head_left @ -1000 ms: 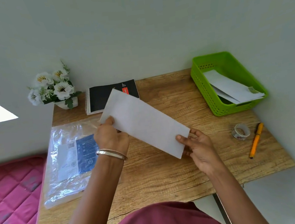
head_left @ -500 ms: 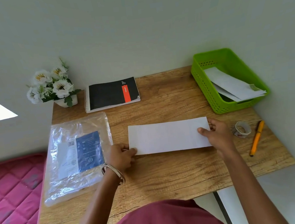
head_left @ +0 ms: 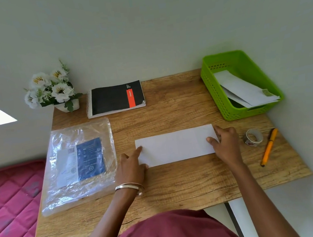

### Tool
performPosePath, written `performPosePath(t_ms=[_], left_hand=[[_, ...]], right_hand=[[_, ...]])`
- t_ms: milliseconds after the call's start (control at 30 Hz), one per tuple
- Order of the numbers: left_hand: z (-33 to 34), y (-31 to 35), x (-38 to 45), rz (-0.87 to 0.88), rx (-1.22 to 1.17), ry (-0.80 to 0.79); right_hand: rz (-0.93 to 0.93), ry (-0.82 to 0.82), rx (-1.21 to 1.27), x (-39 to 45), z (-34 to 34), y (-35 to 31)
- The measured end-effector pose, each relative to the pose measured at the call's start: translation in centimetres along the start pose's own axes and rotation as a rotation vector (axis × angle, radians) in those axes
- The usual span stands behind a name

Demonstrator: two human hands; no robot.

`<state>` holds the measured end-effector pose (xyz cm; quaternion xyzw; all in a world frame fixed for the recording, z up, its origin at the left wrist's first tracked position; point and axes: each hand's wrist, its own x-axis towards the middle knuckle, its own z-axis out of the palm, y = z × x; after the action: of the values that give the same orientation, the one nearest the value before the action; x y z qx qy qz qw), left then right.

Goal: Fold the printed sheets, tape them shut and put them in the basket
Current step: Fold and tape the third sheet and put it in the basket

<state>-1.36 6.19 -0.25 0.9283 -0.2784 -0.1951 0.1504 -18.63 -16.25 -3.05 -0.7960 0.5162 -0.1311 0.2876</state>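
Note:
A folded white sheet (head_left: 176,146) lies flat on the wooden desk (head_left: 179,186), a long strip running left to right. My left hand (head_left: 131,168) rests at its left end, index finger stretched onto the paper. At the right end my right hand (head_left: 225,142) presses down with spread fingers. The green basket (head_left: 215,90) stands at the back right and holds folded white sheets (head_left: 246,90), one with a bit of tape on it. A roll of tape (head_left: 252,137) lies just right of my right hand.
An orange pen (head_left: 269,147) lies beside the tape roll near the right edge. A clear plastic packet with a blue label (head_left: 78,162) covers the left side. A black notebook (head_left: 115,98) and a pot of white flowers (head_left: 51,91) sit at the back.
The sheet was held tilted in the air, then came down flat on the desk. My left index finger has since stretched onto its left end, and both hands press on it.

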Motion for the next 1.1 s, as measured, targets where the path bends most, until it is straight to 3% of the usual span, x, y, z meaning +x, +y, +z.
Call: performPosePath(t_ms=[100,233,433,500,633,767,867,967,1100], left_hand=[[0.1,0.5,0.0,-0.015,0.065,-0.01],[0.5,2.6,-0.7,0.047,0.108,0.102],[1.6,6.5,-1.4,0.341,-0.129,0.067],[2.2,7.7,-1.3,0.397,-0.167,0.057],[3.2,10.2,-0.8,0.5,-0.242,0.094],[3.8,13.4,-0.3,0.549,-0.317,0.072],[4.6,15.4,-0.1,0.565,-0.347,0.004],[5.0,17.0,-0.3,0.562,-0.397,-0.073],[4.9,18.3,-0.8,0.387,-0.678,-0.237]], right_hand=[[-0.026,-0.015,0.012,-0.6,-0.5,-0.1],[-0.069,0.007,0.167,-1.5,-2.2,-0.1],[-0.155,0.272,0.108,-2.0,-7.5,2.3],[-0.132,0.22,-0.051,-1.5,-9.4,3.9],[-0.042,-0.057,-0.395,-0.9,-11.4,6.5],[-0.113,-0.063,-0.548,-0.3,-11.1,8.4],[-0.22,0.024,-0.433,0.3,-10.4,9.1],[-0.333,0.085,-0.109,0.6,-10.1,9.4],[-0.367,0.028,0.344,0.0,-9.6,8.4]])
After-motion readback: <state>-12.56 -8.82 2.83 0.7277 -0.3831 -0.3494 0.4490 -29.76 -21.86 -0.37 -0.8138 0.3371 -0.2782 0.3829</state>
